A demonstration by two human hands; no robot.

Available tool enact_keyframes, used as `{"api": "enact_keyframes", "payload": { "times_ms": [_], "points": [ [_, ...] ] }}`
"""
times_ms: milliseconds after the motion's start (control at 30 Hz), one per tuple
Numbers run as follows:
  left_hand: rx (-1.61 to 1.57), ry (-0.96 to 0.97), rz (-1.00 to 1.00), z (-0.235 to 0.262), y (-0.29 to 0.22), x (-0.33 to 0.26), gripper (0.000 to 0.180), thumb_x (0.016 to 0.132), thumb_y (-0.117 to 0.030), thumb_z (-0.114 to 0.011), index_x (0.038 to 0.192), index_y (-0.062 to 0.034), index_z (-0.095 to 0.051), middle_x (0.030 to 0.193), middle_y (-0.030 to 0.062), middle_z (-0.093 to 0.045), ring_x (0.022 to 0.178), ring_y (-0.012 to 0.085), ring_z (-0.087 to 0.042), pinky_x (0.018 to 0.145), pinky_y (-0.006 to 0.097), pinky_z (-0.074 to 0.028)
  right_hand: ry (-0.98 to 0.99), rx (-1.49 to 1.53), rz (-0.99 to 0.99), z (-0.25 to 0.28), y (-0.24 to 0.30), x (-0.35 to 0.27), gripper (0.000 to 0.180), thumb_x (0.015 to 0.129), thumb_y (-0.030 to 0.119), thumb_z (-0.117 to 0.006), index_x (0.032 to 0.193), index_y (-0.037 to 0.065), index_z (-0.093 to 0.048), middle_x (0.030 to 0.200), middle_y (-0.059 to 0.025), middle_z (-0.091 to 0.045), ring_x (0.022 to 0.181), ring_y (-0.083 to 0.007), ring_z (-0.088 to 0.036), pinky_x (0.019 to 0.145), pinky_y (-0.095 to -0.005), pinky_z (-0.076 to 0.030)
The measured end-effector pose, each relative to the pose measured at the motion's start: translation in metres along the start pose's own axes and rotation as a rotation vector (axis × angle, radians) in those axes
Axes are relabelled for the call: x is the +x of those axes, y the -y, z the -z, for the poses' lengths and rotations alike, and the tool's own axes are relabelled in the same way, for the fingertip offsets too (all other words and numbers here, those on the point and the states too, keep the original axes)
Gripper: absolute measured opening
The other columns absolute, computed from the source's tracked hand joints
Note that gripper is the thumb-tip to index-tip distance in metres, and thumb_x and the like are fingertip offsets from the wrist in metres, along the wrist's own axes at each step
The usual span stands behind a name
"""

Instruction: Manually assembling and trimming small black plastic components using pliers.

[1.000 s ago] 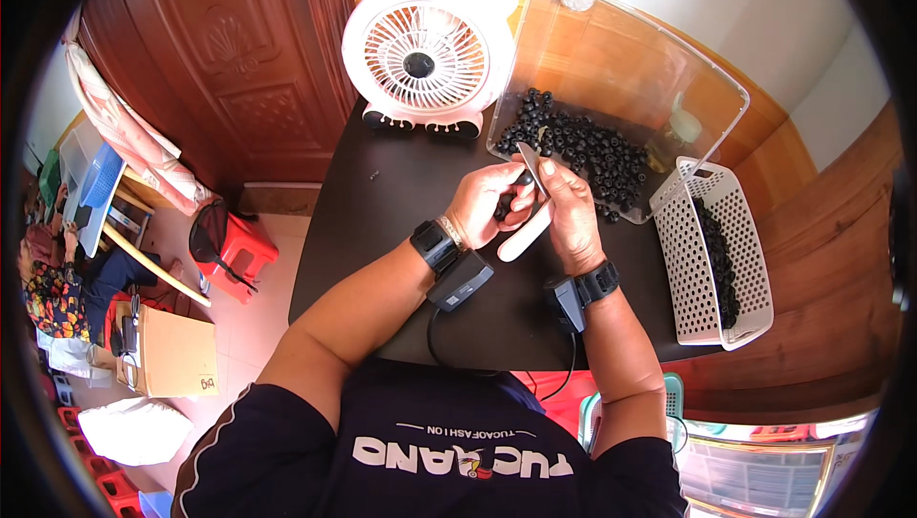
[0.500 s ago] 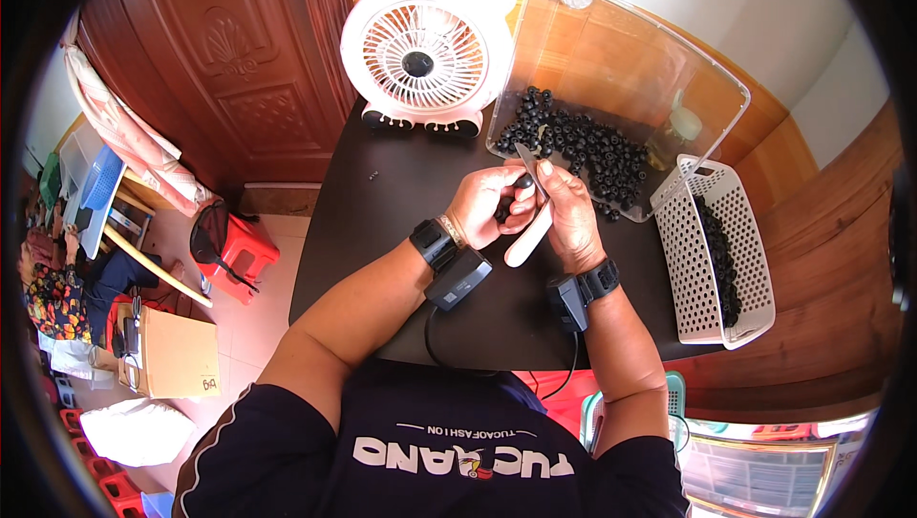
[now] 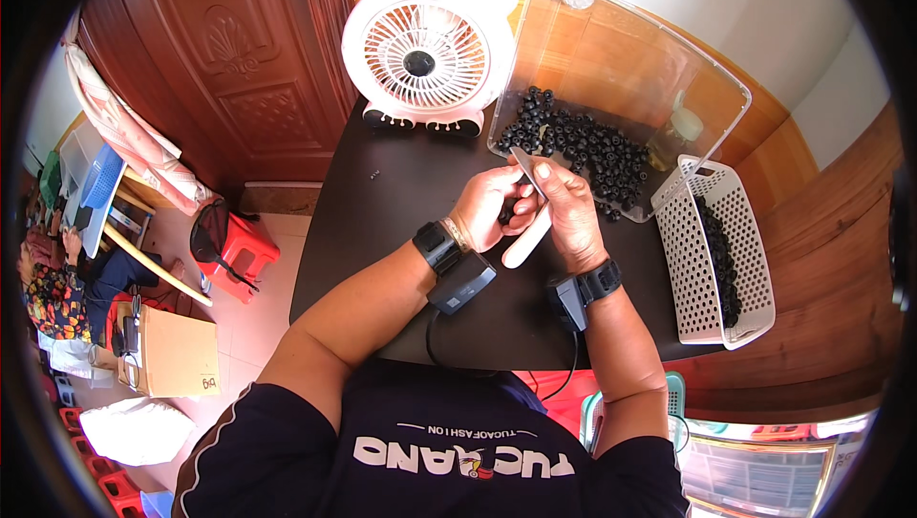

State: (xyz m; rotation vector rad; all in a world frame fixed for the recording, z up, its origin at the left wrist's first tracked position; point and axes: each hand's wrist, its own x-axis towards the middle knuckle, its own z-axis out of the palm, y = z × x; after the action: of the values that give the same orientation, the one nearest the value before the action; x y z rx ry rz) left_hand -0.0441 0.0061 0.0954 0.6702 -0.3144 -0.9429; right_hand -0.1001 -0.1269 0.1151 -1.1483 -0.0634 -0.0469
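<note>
My right hand (image 3: 571,217) is closed on a knife (image 3: 526,241) with a pale handle; its blade points away from me between my hands. Curled close beside it, my left hand (image 3: 485,205) holds small round black parts (image 3: 506,211), partly hidden by the fingers. The blade lies against my left fingertips, where any part under it is hard to make out. Just beyond my hands a heap of the same black parts (image 3: 611,160) lies in a clear plastic bin (image 3: 650,50) on its side, opening toward me.
A white animal-shaped fan (image 3: 420,26) stands at the dark table's (image 3: 358,231) far left. To the right is a white perforated basket (image 3: 712,260) holding black pieces. A red stool (image 3: 250,255) and a cardboard box (image 3: 179,351) are on the floor left; another person (image 3: 72,279) sits beyond.
The knife blade has tipped over the left fingertips, and the round black part that showed there is now mostly covered. Both hands otherwise stay nearly in place.
</note>
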Motion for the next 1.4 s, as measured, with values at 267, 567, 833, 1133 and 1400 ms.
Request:
{"api": "enact_keyframes", "payload": {
  "times_ms": [267,567,833,1133,1400],
  "points": [
    [0.076,-0.050,-0.033,0.001,0.004,0.003,0.026,0.094,-0.031,-0.042,0.081,-0.0089,-0.048,0.063,-0.0001,-0.045,0.049,0.0088,-0.040,0.042,0.022,-0.033,-0.103,-0.066,0.017,0.004,-0.007,0.005,0.026,0.093,0.027,-0.057,0.095,0.003,-0.065,0.069,-0.0021,-0.058,0.054,-0.0127,-0.059,0.050,-0.0287,-0.055],
    [0.167,0.087,-0.081,-0.002,-0.004,-0.001,0.027,0.094,-0.029,-0.042,0.077,-0.0075,-0.047,0.062,0.0016,-0.043,0.050,0.0103,-0.039,0.042,0.022,-0.031,-0.080,0.034,-0.013,0.009,0.002,0.006,0.036,0.095,0.029,-0.052,0.101,-0.005,-0.062,0.074,-0.0096,-0.065,0.055,-0.0185,-0.063,0.052,-0.0310,-0.056],
    [0.038,0.148,0.010,0.001,-0.003,0.000,0.031,0.093,-0.031,-0.041,0.073,-0.0072,-0.044,0.061,0.0032,-0.041,0.049,0.0136,-0.038,0.042,0.024,-0.031,0.028,0.124,-0.110,0.005,0.006,0.001,0.039,0.095,0.030,-0.050,0.105,-0.006,-0.060,0.070,-0.0119,-0.064,0.055,-0.0212,-0.064,0.052,-0.0382,-0.058],
    [0.073,0.123,-0.014,-0.002,-0.005,-0.002,0.034,0.095,-0.034,-0.040,0.074,-0.0069,-0.043,0.060,0.0038,-0.040,0.048,0.0145,-0.038,0.042,0.025,-0.029,0.023,0.095,-0.107,0.007,0.002,0.002,0.036,0.094,0.030,-0.052,0.096,-0.005,-0.061,0.068,-0.0129,-0.063,0.054,-0.0255,-0.064,0.051,-0.0405,-0.058],
    [0.084,0.114,-0.007,-0.002,-0.005,-0.002,0.033,0.095,-0.033,-0.040,0.074,-0.0069,-0.044,0.060,0.0040,-0.040,0.048,0.0147,-0.038,0.042,0.025,-0.029,0.069,0.087,-0.100,0.011,0.002,0.003,0.036,0.095,0.029,-0.050,0.099,-0.005,-0.060,0.070,-0.0130,-0.063,0.056,-0.0249,-0.064,0.053,-0.0400,-0.059]
  ]
}}
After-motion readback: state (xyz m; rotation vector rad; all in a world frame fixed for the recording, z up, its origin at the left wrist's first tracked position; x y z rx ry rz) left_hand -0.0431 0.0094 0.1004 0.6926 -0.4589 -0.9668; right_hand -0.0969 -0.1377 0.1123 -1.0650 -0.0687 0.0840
